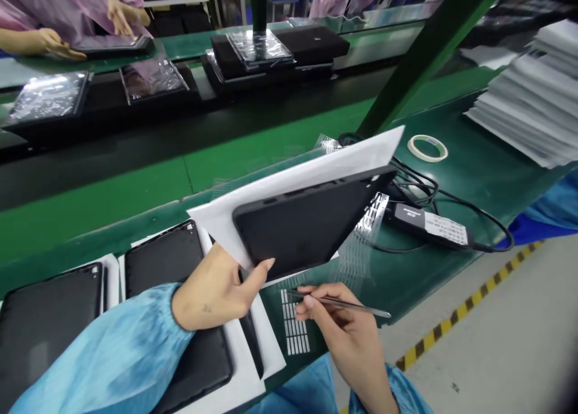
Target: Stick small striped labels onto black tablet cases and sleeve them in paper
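My left hand (pixel 221 290) grips a black tablet back cover (pixel 307 227) together with a white sheet (pixel 316 170) behind it, both tilted up off the bench. The thumb presses on the cover's near edge; the other fingers are hidden behind. Pinched in my right hand (pixel 345 327) is a pair of metal tweezers (pixel 343 304), its tips over a sheet of small silver stickers (pixel 294 330) on the green bench. Whether the tips hold a sticker is too small to tell. Under my left forearm lie more black covers (pixel 165 251) on white sheets.
Another black cover (pixel 49 324) lies at far left. On the right are a roll of tape (pixel 427 148), a black cabled device (pixel 427 224) and a stack of white sheets (pixel 528 101). A green post (pixel 415 59) slants behind. Across the conveyor, a co-worker's hands (pixel 58 44) handle a tablet.
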### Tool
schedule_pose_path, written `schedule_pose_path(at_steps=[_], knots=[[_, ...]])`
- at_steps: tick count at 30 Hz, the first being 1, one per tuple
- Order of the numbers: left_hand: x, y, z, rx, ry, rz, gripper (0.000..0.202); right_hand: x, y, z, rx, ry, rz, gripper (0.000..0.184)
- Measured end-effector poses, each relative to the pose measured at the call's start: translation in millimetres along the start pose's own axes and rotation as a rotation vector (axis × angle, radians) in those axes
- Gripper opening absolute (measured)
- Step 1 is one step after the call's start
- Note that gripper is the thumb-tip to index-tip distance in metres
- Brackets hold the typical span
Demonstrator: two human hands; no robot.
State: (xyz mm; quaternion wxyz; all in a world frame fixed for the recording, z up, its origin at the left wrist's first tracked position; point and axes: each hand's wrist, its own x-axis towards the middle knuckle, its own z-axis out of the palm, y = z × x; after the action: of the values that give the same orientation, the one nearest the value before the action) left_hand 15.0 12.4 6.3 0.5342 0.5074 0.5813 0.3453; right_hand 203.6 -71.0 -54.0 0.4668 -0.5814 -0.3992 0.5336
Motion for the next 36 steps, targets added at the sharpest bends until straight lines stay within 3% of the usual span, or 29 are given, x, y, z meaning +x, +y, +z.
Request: schedule_pose_path(at_steps=[5, 10, 16, 25, 30, 33, 36], knots=[[-1, -2, 1.5, 0.468, -0.061, 0.515, 0.038, 1, -5, 1, -0.027, -0.004, 0.005, 0.014], [-2, 0, 2.3, 0.601, -0.051, 0.708, 0.028, 0, -4, 2, -0.001, 0.032, 0.002, 0.013], [-3, 1, 2.1, 0.631, -0.08, 0.719, 0.007, -2, -1, 4, -0.045, 0.046, -0.032, 0.013], [-2, -1, 2.4, 0.627, -0.104, 0.638, 0.018, 1, -1, 7, -0.09, 0.064, -0.106, 0.012], [-3, -3, 2.6, 0.621, -0.062, 0.66, 0.012, -7, -2, 3, -0.117, 0.08, -0.195, 0.006], [-4, -3, 2.6, 0.624, -0.036, 0.648, 0.013, -13, -9, -5, -0.069, 0.195, -0.3, 0.005], [-6, -1, 2.9, 0.624, -0.021, 0.62, 0.018, -8, -12, -9, -0.053, 0.412, -0.364, 0.009]])
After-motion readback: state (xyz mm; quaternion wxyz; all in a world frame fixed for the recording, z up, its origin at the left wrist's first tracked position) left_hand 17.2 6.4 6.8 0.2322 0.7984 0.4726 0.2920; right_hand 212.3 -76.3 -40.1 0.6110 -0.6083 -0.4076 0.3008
